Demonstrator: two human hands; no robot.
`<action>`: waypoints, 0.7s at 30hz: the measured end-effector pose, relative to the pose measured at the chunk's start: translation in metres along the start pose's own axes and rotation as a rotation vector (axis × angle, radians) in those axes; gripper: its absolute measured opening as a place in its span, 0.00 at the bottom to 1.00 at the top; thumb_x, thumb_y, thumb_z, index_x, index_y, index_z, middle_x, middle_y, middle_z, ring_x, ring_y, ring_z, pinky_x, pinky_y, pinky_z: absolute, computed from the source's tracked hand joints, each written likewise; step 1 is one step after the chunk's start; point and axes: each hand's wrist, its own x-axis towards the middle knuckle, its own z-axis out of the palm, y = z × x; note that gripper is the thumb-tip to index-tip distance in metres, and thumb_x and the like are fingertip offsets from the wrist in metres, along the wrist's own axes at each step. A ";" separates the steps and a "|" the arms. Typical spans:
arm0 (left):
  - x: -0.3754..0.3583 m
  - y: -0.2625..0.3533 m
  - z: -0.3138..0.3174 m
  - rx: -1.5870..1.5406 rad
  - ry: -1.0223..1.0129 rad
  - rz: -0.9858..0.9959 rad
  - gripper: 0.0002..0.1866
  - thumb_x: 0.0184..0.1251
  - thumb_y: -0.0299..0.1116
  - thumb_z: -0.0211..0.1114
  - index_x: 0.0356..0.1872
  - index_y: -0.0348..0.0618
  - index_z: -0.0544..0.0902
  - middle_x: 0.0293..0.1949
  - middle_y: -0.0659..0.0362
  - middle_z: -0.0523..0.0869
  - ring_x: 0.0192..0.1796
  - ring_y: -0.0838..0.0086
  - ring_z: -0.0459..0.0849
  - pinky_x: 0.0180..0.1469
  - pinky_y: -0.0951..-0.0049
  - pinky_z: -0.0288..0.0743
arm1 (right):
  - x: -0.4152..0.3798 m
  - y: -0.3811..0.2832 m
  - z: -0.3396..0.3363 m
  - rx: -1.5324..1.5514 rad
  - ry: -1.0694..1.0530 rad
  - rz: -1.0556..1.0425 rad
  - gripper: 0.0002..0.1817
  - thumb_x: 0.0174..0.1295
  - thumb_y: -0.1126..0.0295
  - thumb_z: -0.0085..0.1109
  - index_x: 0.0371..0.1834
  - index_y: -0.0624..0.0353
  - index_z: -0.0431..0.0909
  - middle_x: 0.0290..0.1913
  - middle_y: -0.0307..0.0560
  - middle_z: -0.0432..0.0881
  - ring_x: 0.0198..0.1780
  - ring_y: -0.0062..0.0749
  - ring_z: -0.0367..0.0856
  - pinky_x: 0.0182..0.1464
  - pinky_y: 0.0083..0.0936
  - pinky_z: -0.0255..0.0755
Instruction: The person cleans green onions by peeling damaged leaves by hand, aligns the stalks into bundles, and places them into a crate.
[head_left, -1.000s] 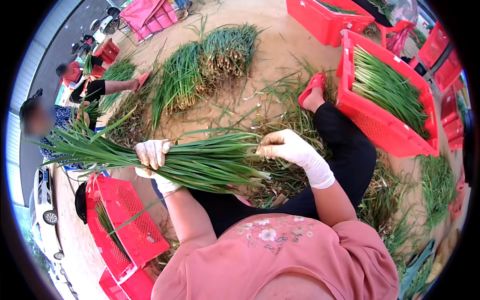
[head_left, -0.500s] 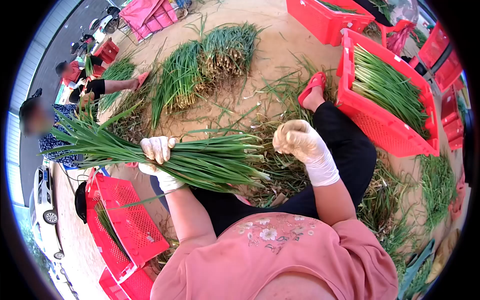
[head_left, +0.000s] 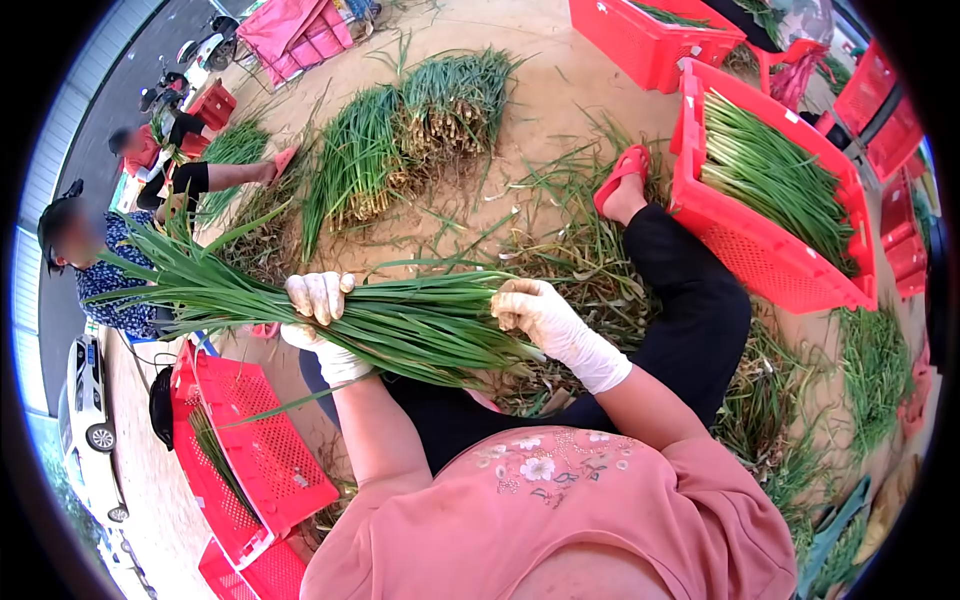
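In the head view my left hand (head_left: 320, 305), in a thin white glove stained at the fingers, is wrapped round a bunch of garlic chives (head_left: 425, 315). The bunch lies sideways above my lap, its green leaves fanning out to the left and its pale stem ends to the right. My right hand (head_left: 540, 315), gloved too, is closed at those stem ends, with thumb and fingers pinched together. Which stems sit between the fingertips is partly hidden. Loose leaves and trimmings (head_left: 590, 270) litter the ground between my legs.
To my right stands a red crate (head_left: 760, 245) holding chives with pale ends. Another red crate (head_left: 270, 440) is at my left. Tied-looking heaps of chives (head_left: 365, 150) lie on the ground ahead. Two people (head_left: 125, 260) sit at the left, with parked cars (head_left: 92, 390) behind.
My right hand has moved left and down from beside the bunch to its stem ends. My left hand keeps its hold in nearly the same place.
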 end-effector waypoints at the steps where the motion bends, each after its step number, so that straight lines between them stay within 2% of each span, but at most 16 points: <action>1: -0.001 -0.002 -0.001 -0.006 0.024 -0.004 0.11 0.35 0.24 0.62 0.21 0.47 0.70 0.16 0.66 0.69 0.23 0.77 0.69 0.47 0.70 0.67 | -0.002 -0.003 0.001 0.278 -0.030 -0.033 0.03 0.54 0.76 0.60 0.32 0.61 0.78 0.30 0.43 0.81 0.28 0.28 0.76 0.34 0.24 0.70; 2: -0.001 -0.002 -0.002 -0.006 0.025 -0.005 0.11 0.35 0.24 0.62 0.21 0.47 0.70 0.16 0.66 0.69 0.23 0.77 0.69 0.47 0.70 0.67 | -0.002 -0.011 0.000 0.336 -0.145 -0.124 0.04 0.55 0.72 0.60 0.29 0.60 0.77 0.27 0.41 0.79 0.28 0.29 0.74 0.36 0.28 0.69; 4: -0.003 -0.001 -0.003 0.000 0.035 -0.022 0.11 0.35 0.24 0.63 0.21 0.47 0.70 0.16 0.66 0.69 0.24 0.77 0.69 0.47 0.70 0.67 | -0.008 -0.034 -0.002 0.400 -0.382 -0.282 0.09 0.57 0.67 0.55 0.23 0.58 0.73 0.22 0.38 0.73 0.28 0.28 0.73 0.36 0.29 0.67; 6: -0.003 0.001 -0.004 0.005 0.030 -0.008 0.11 0.36 0.25 0.64 0.21 0.48 0.69 0.16 0.67 0.69 0.24 0.77 0.69 0.47 0.70 0.67 | -0.009 -0.045 -0.024 0.563 -0.501 -0.329 0.11 0.59 0.67 0.52 0.21 0.57 0.71 0.21 0.36 0.71 0.28 0.26 0.70 0.35 0.28 0.65; 7: -0.003 0.004 -0.006 0.014 0.018 0.013 0.12 0.36 0.26 0.64 0.21 0.48 0.69 0.16 0.67 0.69 0.24 0.78 0.69 0.47 0.71 0.67 | -0.011 -0.046 -0.037 0.583 -0.529 -0.303 0.11 0.59 0.67 0.51 0.21 0.57 0.74 0.24 0.38 0.74 0.32 0.28 0.73 0.38 0.30 0.66; 8: -0.004 0.006 -0.007 0.021 0.006 0.033 0.12 0.36 0.26 0.65 0.21 0.49 0.69 0.17 0.67 0.69 0.24 0.78 0.69 0.47 0.71 0.66 | -0.015 -0.045 -0.048 0.350 -0.366 -0.194 0.10 0.61 0.66 0.52 0.30 0.59 0.79 0.30 0.41 0.80 0.36 0.26 0.75 0.41 0.27 0.68; 10: -0.004 0.008 -0.002 0.009 0.048 0.072 0.13 0.39 0.26 0.66 0.21 0.49 0.68 0.17 0.68 0.69 0.24 0.79 0.68 0.48 0.71 0.66 | -0.011 -0.036 -0.043 -0.624 -0.033 -0.005 0.15 0.59 0.62 0.58 0.41 0.62 0.81 0.33 0.45 0.82 0.36 0.27 0.77 0.44 0.25 0.69; 11: -0.004 0.008 -0.002 0.002 0.032 0.079 0.13 0.40 0.26 0.66 0.22 0.49 0.68 0.17 0.68 0.69 0.24 0.79 0.69 0.48 0.71 0.66 | -0.004 -0.023 -0.043 -0.907 0.043 -0.011 0.21 0.58 0.60 0.60 0.48 0.65 0.79 0.41 0.49 0.83 0.41 0.27 0.79 0.47 0.21 0.70; 12: -0.004 0.008 -0.002 -0.005 0.017 0.083 0.12 0.41 0.26 0.65 0.22 0.49 0.68 0.17 0.68 0.69 0.24 0.79 0.69 0.48 0.71 0.67 | -0.002 -0.016 -0.037 -1.032 0.131 0.028 0.21 0.58 0.60 0.61 0.48 0.65 0.78 0.42 0.49 0.83 0.44 0.27 0.79 0.51 0.22 0.69; 15: -0.003 0.005 0.000 -0.034 -0.029 0.085 0.12 0.41 0.25 0.65 0.22 0.50 0.69 0.17 0.68 0.70 0.25 0.79 0.70 0.48 0.72 0.67 | 0.007 -0.001 -0.016 -0.906 0.137 0.012 0.18 0.58 0.63 0.61 0.46 0.64 0.80 0.39 0.50 0.84 0.40 0.25 0.80 0.48 0.22 0.71; 19: -0.001 0.004 0.000 -0.061 -0.076 0.047 0.11 0.41 0.24 0.64 0.21 0.49 0.69 0.17 0.68 0.71 0.25 0.79 0.70 0.47 0.72 0.67 | 0.011 0.016 -0.015 -0.914 0.234 -0.098 0.14 0.56 0.69 0.62 0.42 0.66 0.81 0.36 0.47 0.85 0.37 0.22 0.79 0.44 0.20 0.71; 21: -0.003 0.004 0.000 -0.060 -0.050 0.051 0.11 0.41 0.24 0.63 0.21 0.49 0.69 0.17 0.68 0.70 0.25 0.79 0.70 0.47 0.72 0.67 | 0.013 0.022 -0.020 -0.433 0.312 -0.124 0.13 0.56 0.70 0.63 0.41 0.68 0.80 0.35 0.46 0.84 0.35 0.22 0.79 0.40 0.19 0.71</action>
